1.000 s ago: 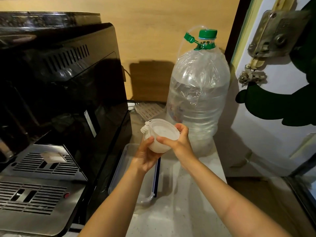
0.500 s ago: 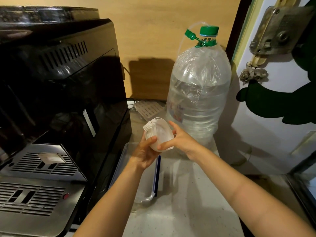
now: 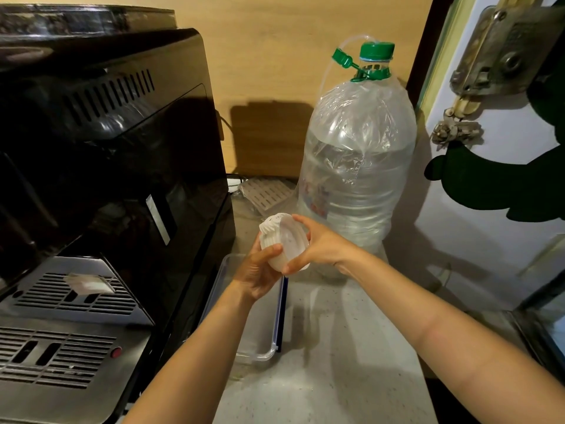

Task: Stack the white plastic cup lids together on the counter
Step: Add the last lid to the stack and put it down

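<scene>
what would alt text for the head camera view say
Two bare hands, left hand and right hand, hold a stack of white lids tilted on edge above a pale counter. Behind stands a big water bottle with a green cap; a black coffee machine fills the left, a clear container beside it.

White cup lids [image 3: 282, 243]; clear bottle [image 3: 357, 166] (green cap [image 3: 376, 52]); black coffee machine [image 3: 101, 148]; speckled pale counter [image 3: 330, 362].
</scene>
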`<state>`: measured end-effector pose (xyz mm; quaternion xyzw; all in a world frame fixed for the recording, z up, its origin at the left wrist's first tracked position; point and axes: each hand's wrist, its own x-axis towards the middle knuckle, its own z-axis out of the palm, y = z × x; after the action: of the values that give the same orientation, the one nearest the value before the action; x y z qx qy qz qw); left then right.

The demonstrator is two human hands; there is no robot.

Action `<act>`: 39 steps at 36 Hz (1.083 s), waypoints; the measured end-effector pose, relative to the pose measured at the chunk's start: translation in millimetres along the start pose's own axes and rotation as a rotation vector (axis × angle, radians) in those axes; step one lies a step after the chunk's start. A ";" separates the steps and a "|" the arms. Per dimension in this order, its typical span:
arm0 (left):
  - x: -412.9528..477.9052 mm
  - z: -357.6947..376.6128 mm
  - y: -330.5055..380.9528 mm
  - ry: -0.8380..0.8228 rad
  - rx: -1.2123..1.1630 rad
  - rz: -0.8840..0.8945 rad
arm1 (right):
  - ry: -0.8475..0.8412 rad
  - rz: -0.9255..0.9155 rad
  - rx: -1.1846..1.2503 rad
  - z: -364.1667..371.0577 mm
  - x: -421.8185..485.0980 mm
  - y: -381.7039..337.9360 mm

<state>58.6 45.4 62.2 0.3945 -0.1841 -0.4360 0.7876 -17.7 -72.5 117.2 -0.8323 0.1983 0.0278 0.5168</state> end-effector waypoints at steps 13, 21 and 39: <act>-1.6 -9.7 5.0 0.072 0.107 -0.012 | -0.014 -0.040 -0.083 8.4 6.6 -4.9; -7.5 -13.7 14.1 0.084 0.229 -0.028 | -0.031 -0.108 -0.119 10.7 4.7 -9.0; -26.7 -19.5 35.7 0.307 0.800 0.150 | -0.264 0.086 0.226 12.9 31.5 -21.1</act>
<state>75.5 87.6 79.4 0.7146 -0.2474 -0.2082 0.6203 20.9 -62.6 121.1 -0.7487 0.1662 0.1364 0.6270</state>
